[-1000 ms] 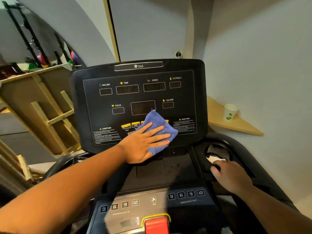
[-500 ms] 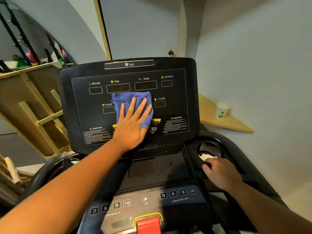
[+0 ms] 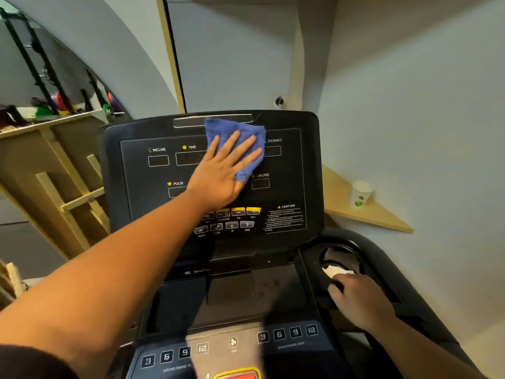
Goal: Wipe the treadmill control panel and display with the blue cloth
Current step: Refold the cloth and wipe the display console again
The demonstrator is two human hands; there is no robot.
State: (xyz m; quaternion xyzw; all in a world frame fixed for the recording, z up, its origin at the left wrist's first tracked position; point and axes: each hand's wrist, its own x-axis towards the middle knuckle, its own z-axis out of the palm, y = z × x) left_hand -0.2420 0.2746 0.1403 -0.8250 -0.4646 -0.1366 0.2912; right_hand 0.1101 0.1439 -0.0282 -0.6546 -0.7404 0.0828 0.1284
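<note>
Left hand [image 3: 218,175] flat on the blue cloth [image 3: 235,144], pressed to the top middle of the display [image 3: 136,192].

Fingers [image 3: 247,143] were spread and straight, palm down, not clenched: the cloth was pinned under them, not gripped. The cloth covered the spot between the TIME label [image 3: 191,147] and the DISTANCE label [image 3: 274,140], its top corner reaching over the silver strip [image 3: 188,122] at the far edge. INCLINE, PULSE and CALORIE labels were clear of the cloth. A row of yellow buttons [image 3: 246,210] sat uncovered near the wrist. Right hand [image 3: 360,299] rested on the rim of the cup holder [image 3: 341,258] at the right, fingers curled loosely over the edge; can't tell if they touched the white scrap [image 3: 334,270] in it. Near strip of number keys [image 3: 287,333] read 3, 6, 9, 12 on each side. A paper cup [image 3: 361,193] stood on the wooden corner shelf [image 3: 382,217], far right.
</note>
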